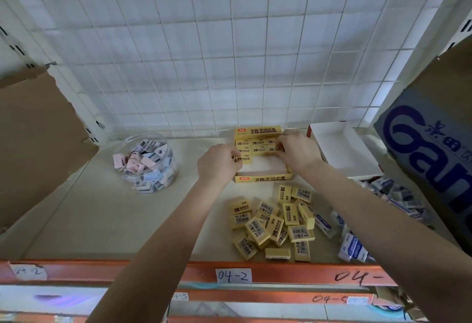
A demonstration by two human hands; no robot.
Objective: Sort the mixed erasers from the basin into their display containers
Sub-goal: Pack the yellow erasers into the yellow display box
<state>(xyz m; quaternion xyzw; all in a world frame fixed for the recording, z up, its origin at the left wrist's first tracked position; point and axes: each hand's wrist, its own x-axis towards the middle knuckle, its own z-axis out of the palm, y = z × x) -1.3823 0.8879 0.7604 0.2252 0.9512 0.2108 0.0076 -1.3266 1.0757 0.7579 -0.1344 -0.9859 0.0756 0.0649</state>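
Observation:
A yellow 2B display box (pixel 263 179) stands open on the shelf, with two rows of yellow erasers (pixel 256 146) at its back and one more in front of them. My left hand (pixel 220 163) pinches the lone yellow eraser (pixel 244 159) at the box's left side. My right hand (pixel 297 150) has its fingers curled on the erasers at the right end of the rows. A loose pile of yellow erasers (pixel 275 223) lies in front of the box. White and blue erasers (pixel 353 244) lie to the pile's right.
A clear round jar (pixel 145 164) of pastel erasers stands at the left. An open white box (pixel 344 149) sits right of the yellow one, beside a large cardboard carton (pixel 431 144). Another cardboard flap (pixel 33 131) hangs at the left. An orange shelf rail (pixel 281 270) runs along the front.

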